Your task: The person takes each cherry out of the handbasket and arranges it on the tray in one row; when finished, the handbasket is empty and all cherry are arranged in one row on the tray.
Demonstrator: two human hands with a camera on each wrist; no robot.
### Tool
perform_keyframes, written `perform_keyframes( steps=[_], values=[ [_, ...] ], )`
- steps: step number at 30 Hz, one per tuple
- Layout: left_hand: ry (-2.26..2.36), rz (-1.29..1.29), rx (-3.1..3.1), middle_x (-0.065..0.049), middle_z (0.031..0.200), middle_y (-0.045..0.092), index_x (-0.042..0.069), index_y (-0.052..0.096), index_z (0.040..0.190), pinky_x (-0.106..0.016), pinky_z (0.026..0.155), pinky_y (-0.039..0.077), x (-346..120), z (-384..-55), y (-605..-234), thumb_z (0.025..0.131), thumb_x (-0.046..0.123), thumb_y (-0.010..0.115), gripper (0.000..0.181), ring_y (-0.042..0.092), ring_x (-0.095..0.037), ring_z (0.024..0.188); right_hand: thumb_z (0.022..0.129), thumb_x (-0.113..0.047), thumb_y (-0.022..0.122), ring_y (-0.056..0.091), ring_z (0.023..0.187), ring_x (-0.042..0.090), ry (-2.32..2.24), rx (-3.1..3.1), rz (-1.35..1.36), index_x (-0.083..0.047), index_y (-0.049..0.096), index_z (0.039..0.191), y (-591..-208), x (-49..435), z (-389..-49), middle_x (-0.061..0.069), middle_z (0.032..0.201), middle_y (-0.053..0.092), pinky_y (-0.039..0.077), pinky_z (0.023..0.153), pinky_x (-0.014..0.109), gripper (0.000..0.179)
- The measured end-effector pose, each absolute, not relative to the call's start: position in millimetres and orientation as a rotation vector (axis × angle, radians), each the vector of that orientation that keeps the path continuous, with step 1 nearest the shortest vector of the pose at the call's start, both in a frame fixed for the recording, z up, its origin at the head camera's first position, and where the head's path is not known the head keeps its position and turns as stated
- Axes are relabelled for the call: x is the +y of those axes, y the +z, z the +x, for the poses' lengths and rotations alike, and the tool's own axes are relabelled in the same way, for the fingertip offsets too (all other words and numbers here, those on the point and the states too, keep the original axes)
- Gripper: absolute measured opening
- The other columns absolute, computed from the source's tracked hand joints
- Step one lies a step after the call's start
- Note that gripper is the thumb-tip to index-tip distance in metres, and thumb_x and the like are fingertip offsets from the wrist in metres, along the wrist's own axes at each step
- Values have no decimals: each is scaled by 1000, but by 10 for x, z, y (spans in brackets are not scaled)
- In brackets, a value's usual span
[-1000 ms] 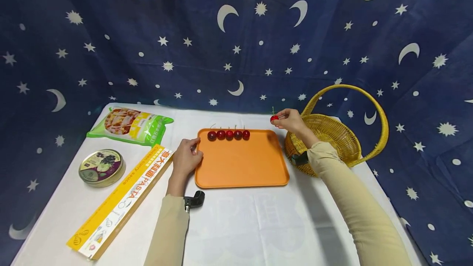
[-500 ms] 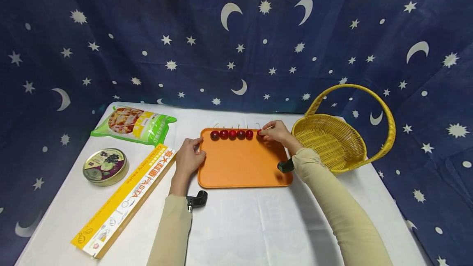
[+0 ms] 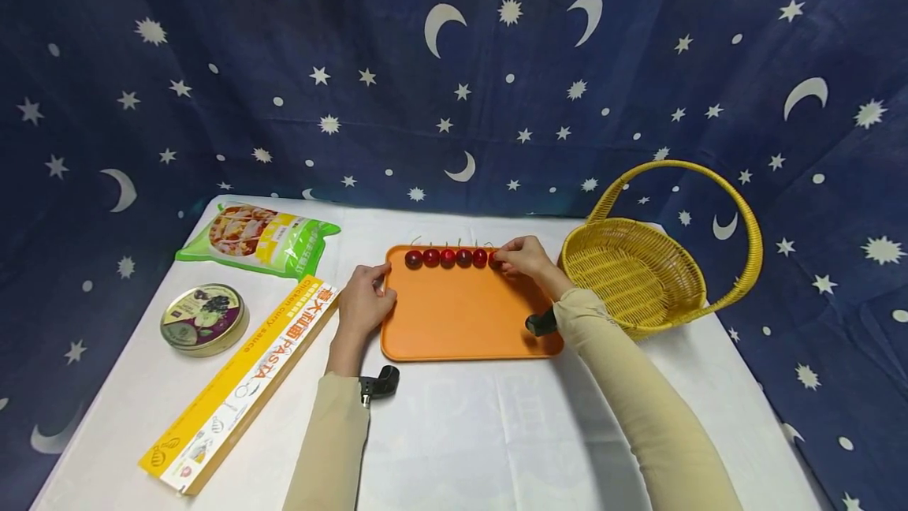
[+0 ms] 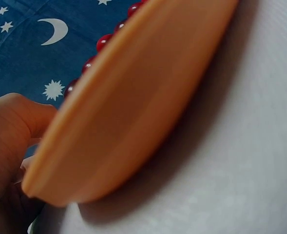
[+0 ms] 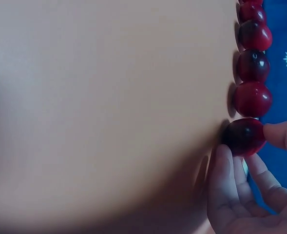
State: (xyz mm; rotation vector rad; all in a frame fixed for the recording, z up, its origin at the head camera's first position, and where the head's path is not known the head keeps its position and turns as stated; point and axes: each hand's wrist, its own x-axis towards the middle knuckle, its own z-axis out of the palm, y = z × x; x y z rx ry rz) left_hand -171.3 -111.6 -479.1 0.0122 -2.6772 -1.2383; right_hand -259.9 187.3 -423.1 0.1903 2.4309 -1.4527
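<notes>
My left hand (image 3: 363,302) grips the left rim of an orange tray (image 3: 454,322), with fingers at its upper left corner. In the left wrist view, the tray's outer wall (image 4: 128,112) hides part of the grip. At the right end of a row of dark red cherries (image 3: 448,259), my right hand (image 3: 530,260) pinches one more cherry (image 5: 245,137) between thumb and fingertips. This cherry sits right beside its neighbour (image 5: 253,99), low over the tray. The row follows the tray's far edge, stems pointing away.
A yellow wicker basket (image 3: 571,259) with a tall handle stands right of the tray, close to my right forearm. To the left lie a long pasta box (image 3: 241,389), a round tin (image 3: 204,319) and a green food bag (image 3: 258,241). A starry blue cloth (image 3: 397,85) hangs behind.
My right hand has brought the cherry leftward from beside the basket to the end of the row, then slightly closer to its neighbour. My left hand has kept its grip on the tray.
</notes>
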Motion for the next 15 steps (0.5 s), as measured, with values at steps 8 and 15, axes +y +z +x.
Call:
perform_keyframes(
  steps=[8,15],
  values=[
    [-1244,27,-2676,-16,105,58,2,65,129,-37,68,40,-1134,-1694,-4772,78,9,67,51,54,-24,75,89,-12,68,65,65,12,-1487,2406,179,10,64,109,-4287,1873,-2599,9,86,68,56,64,26,30],
    [-1241,17,-2679,-17,105,58,1,65,128,-38,68,40,-1142,-1690,-4772,78,9,67,52,54,-24,75,90,-14,69,68,68,14,-1515,2371,178,11,62,114,-4290,1919,-2580,15,95,69,56,66,27,35]
  ],
)
